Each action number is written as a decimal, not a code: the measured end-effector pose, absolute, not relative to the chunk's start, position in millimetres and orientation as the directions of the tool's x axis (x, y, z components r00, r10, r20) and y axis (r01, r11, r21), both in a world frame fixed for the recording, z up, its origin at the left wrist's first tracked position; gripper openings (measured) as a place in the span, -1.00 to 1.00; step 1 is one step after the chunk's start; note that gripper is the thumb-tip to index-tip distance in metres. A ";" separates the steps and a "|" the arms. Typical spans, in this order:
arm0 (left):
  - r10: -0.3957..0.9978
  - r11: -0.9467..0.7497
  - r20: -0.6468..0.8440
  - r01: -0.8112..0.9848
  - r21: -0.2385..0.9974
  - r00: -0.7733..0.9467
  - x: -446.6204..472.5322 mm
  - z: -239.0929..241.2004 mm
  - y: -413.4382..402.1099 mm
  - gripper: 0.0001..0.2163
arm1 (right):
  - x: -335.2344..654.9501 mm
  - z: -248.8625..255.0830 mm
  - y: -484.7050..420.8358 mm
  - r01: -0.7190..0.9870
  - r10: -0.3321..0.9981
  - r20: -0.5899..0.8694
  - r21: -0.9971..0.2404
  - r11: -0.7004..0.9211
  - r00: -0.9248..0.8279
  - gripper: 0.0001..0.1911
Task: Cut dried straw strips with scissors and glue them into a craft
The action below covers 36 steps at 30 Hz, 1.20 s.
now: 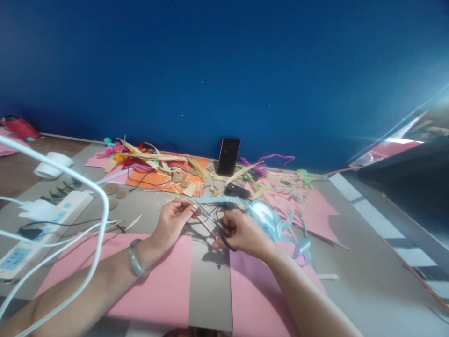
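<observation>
My left hand (178,215), with a pale green bangle (136,258) at the wrist, is closed in a pinch on the end of a light blue ribbon (224,200). From there the ribbon runs right to its roll (260,213), which lies behind my right hand. Closed around the dark handles of a pair of scissors (207,216), my right hand (242,232) holds the blades pointing left, close to my left fingertips. A thin tan stick (207,226) slants below the blades; what holds it is unclear.
A phone (228,157) leans against the blue wall. Dried husk strips (164,159) and coloured pipe cleaners lie on orange paper (149,180). Pink sheets (150,290) cover the table's front. At left are a power strip (45,234), a white cable (104,220) crossing the view, and a white roll (53,165).
</observation>
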<state>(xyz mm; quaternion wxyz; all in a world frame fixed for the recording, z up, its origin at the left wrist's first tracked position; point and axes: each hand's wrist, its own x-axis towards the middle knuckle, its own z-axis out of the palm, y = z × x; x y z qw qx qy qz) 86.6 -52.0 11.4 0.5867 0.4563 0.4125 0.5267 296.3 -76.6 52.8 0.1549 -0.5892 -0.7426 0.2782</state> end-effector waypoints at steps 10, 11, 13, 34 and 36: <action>0.994 0.016 0.011 -0.236 0.972 0.113 85.7 13.3 -53.0 -0.79 | 297.4 49.8 -75.6 0.765 0.954 -0.143 -0.634 0.115 -0.262 -0.47; 0.994 0.020 0.006 -0.233 0.972 0.111 85.8 13.6 -53.2 -0.79 | 297.4 49.8 -75.5 0.767 0.955 -0.144 -0.632 0.113 -0.259 -0.47; 0.994 0.022 0.002 -0.228 0.973 0.105 86.2 14.1 -53.5 -0.78 | 297.6 49.3 -75.6 0.770 0.956 -0.143 -0.629 0.111 -0.255 -0.47; 0.991 -0.058 0.082 -0.208 0.976 0.107 86.3 12.1 -54.1 -0.82 | 301.8 47.9 -75.5 0.718 0.930 -0.164 -0.683 0.133 -0.328 -0.45; 0.991 -0.061 0.084 -0.203 0.977 0.104 86.1 13.3 -54.1 -0.83 | 302.2 47.0 -75.1 0.722 0.932 -0.159 -0.678 0.138 -0.327 -0.45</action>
